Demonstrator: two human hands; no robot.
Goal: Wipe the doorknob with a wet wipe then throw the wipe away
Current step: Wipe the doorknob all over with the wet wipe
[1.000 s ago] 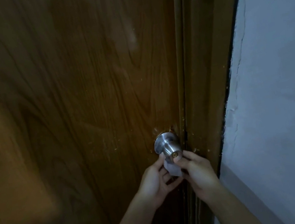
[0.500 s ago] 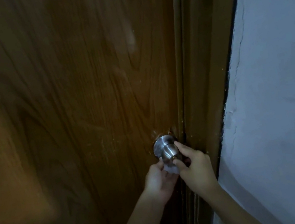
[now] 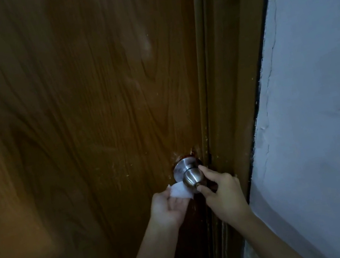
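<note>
A round brushed-metal doorknob (image 3: 189, 174) sticks out of a dark brown wooden door (image 3: 86, 121) near its right edge. A white wet wipe (image 3: 181, 190) lies against the knob's lower left side, pinched in my left hand (image 3: 167, 209), which comes up from below. My right hand (image 3: 220, 190) grips the knob from the right, forefinger over its top and thumb under its front end. The wipe's right part is hidden behind the knob.
A brown door frame (image 3: 227, 96) runs top to bottom just right of the knob. Beyond it is a rough white wall (image 3: 323, 101) with cracks. The scene is dim.
My right hand has shifted from pinching the wipe to gripping the knob's right side. My left hand has pulled the wipe out to the left, so more of it shows.
</note>
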